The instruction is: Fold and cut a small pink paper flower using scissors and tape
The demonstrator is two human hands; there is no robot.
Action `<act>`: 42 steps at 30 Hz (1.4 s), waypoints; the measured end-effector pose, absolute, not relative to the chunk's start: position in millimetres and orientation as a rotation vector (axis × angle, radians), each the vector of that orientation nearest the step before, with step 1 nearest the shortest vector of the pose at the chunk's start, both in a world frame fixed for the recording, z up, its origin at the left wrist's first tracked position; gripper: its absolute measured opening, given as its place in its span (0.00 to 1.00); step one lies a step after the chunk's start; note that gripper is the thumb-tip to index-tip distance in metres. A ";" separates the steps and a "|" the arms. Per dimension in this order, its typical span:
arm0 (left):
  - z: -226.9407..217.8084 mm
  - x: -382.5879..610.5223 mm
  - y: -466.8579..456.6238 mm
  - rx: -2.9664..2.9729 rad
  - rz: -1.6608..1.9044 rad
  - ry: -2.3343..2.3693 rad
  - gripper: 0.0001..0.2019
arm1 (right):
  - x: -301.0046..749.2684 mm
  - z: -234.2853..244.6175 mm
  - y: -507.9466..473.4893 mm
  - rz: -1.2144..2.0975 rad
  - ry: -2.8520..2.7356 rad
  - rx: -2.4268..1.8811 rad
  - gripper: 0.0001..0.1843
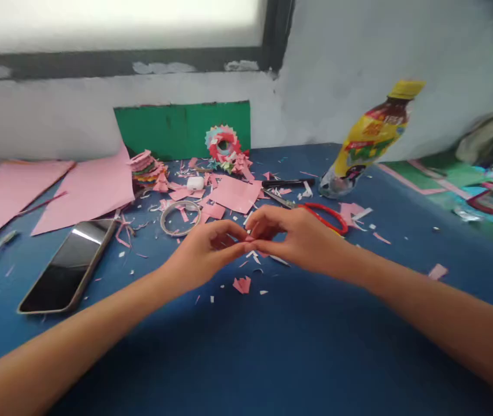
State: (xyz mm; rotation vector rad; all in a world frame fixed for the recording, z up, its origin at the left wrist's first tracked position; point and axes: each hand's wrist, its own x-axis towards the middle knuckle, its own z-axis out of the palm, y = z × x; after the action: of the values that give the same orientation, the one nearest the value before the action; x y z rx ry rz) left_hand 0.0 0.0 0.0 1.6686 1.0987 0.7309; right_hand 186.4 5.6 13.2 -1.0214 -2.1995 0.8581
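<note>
Both hands meet over the blue table, pinching a small piece of pink paper between their fingertips. My left hand is closed on its left side, and my right hand grips it from the right. Fingers cover most of the paper, so its shape is hard to make out. Just below lies a small folded pink paper piece. Red-handled scissors lie partly behind my right hand. A roll of tape sits beyond my left hand, near a pink paper square.
A phone and large pink sheets lie at left. A ring of folded paper leans by a green board. At right stands a tilted-looking yellow-labelled bottle. A black pen, a white earbud case and scraps lie between.
</note>
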 end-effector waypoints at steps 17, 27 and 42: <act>1.8 -4.4 3.1 1.434 0.897 1.020 0.05 | 196.3 9.2 19.0 0.428 -2.218 -1.194 0.06; -0.7 -1.2 3.5 1.525 0.861 1.053 0.03 | 191.9 10.2 13.5 0.679 -2.319 -1.122 0.10; 0.8 -0.4 -3.8 1.688 0.796 1.156 0.07 | 184.1 1.6 0.9 0.361 -2.311 -0.946 0.05</act>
State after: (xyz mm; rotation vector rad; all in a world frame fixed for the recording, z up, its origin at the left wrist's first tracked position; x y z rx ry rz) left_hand -0.4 -3.8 0.8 1.6884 1.1558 0.7962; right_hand 184.1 0.9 1.6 -0.9462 -2.3115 0.3613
